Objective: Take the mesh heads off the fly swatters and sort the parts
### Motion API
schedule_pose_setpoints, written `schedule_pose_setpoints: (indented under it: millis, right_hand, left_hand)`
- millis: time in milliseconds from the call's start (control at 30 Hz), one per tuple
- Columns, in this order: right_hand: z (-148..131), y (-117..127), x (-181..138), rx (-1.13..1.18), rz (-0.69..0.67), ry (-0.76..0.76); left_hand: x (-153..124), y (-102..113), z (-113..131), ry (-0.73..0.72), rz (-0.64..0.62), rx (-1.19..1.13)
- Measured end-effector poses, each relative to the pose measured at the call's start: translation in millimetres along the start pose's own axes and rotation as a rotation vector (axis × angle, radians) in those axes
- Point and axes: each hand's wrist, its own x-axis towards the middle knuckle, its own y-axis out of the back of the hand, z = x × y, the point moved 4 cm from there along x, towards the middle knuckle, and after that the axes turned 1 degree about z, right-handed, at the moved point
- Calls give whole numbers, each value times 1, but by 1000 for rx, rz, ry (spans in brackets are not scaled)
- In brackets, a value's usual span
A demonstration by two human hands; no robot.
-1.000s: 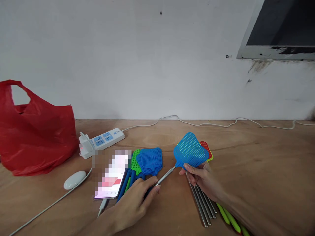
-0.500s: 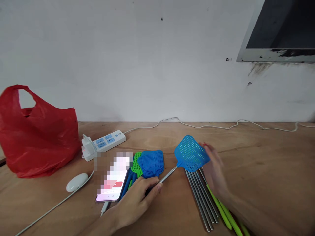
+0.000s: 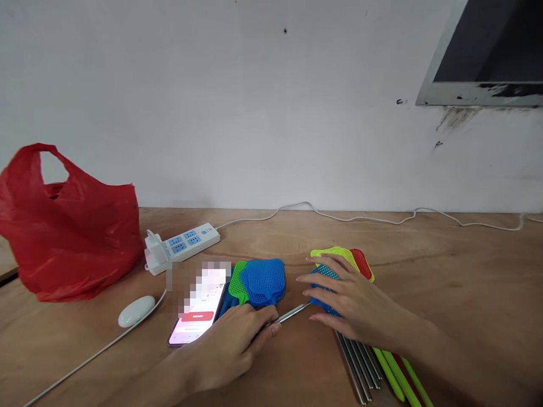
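My left hand [image 3: 235, 342] is closed around the handle end of a blue fly swatter [image 3: 292, 312] with a metal shaft. The swatter's mesh head lies under my right hand [image 3: 345, 297], which rests over it with its fingers spread and hides much of it. Beneath and behind that head show a yellow-green swatter head [image 3: 333, 251] and a red swatter head [image 3: 360, 262]. Several metal shafts [image 3: 358, 367] and yellow-green handles [image 3: 394, 376] run toward me below my right wrist. Beside my left hand lie blue swatters [image 3: 267, 277] overlapping a green swatter [image 3: 238, 282].
A lit phone [image 3: 199, 316] lies left of the stacked swatters. Farther left are a white oval device [image 3: 136, 311] on a cable, a white power strip [image 3: 190, 240] and a red plastic bag [image 3: 80, 232]. A white cord [image 3: 348, 219] runs along the wall.
The blue swatter's head has dropped onto the right-hand swatters. My right hand has moved left from its edge to lie over it. My left hand still holds the handle.
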Motion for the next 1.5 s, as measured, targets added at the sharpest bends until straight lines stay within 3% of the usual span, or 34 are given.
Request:
schedule_pose_setpoints:
  millis: [267, 433, 733, 967, 1133, 1333, 1500]
  right_hand:
    - [-11, -24, 4, -176, -98, 134]
    - [-10, -20, -7, -60, -81, 93]
    - [-2, -11, -20, 158, -109, -76]
    - [-4, -12, -24, 138, -118, -69]
    - [-9, -17, -24, 43, -109, -46]
    - [-20, -20, -23, 36, -85, -6]
    - [-22, -19, -23, 33, -83, -20]
  left_hand:
    - [6, -3, 7, -91, -20, 283]
    - [5, -5, 14, -124, -40, 468]
    - [-9, 5, 5, -158, 24, 376]
    - [-11, -2, -5, -137, -9, 335]
    - [-9, -3, 7, -80, -31, 296]
    - [7, -14, 27, -111, -36, 208]
    - [20, -18, 35, -92, -39, 276]
